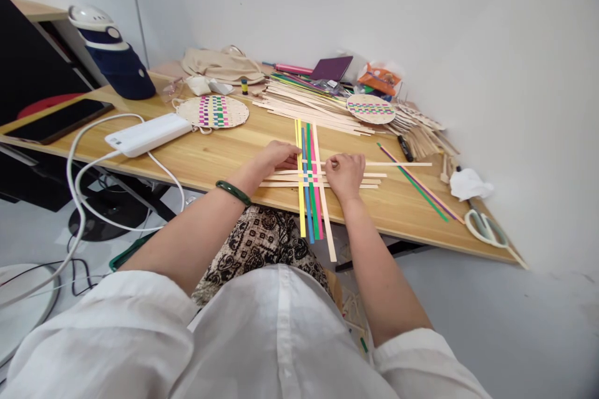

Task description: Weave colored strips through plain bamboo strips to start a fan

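A small open weave of flat strips lies near the table's front edge. Yellow [302,212], blue [309,218], green [317,215] and pink strips run front to back, with a pale strip [329,227] at their right side. Several pale crosswise strips [374,182] pass over and under them. My left hand [281,157] has its fingertips closed at the yellow strip, left of the crossing; the thumb side is partly hidden. Pinched in my right hand [346,173] is a long pale crosswise strip [402,164], whose end sticks out to the right.
Behind lie loose pale strips [309,106] and two round woven pieces [224,112] [371,109]. A white power bank [148,135] with cables, a phone [60,120] and a blue bottle [116,65] stand left. Scissors [486,229], a marker [405,148] and coloured strips [416,184] lie right.
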`<action>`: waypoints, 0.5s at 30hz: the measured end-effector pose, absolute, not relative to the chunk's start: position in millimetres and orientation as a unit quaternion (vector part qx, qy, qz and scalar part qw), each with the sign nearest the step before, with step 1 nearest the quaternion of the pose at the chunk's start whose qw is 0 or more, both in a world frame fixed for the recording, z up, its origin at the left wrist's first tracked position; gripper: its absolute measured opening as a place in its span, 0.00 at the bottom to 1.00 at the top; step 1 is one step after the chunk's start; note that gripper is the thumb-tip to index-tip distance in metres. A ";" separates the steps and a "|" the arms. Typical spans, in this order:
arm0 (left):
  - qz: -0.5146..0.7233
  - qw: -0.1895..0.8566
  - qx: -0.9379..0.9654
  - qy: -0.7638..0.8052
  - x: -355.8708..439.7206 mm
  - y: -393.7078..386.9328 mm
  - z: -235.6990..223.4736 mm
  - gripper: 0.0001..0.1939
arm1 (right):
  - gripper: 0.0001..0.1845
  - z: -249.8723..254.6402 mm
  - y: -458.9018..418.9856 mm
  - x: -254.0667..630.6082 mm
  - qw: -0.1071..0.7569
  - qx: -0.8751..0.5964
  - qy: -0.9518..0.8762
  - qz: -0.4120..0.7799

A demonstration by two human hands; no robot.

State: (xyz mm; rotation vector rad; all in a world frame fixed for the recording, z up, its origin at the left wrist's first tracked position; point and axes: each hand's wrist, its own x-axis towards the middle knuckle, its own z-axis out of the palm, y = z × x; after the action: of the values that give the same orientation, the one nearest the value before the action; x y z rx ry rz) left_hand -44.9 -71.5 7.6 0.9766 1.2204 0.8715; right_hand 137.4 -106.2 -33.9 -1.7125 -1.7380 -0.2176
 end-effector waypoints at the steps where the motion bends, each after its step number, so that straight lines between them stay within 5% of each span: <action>1: 0.380 0.627 0.426 0.530 -45.1 -71.5 6.8 0.03 | 0.11 -33.8 -106.3 137.3 0.338 -0.659 -0.667 -0.081; 15: 0.373 0.641 0.468 0.481 -49.0 -74.7 5.5 0.05 | 0.10 -34.8 -105.4 137.8 0.337 -0.663 -0.663 -0.082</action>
State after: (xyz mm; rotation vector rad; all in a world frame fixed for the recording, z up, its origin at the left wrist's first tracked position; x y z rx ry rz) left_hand -49.0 -74.7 5.5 1.0672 1.0958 0.8504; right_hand 137.8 -105.4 -34.8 -1.7290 -1.7287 -0.2146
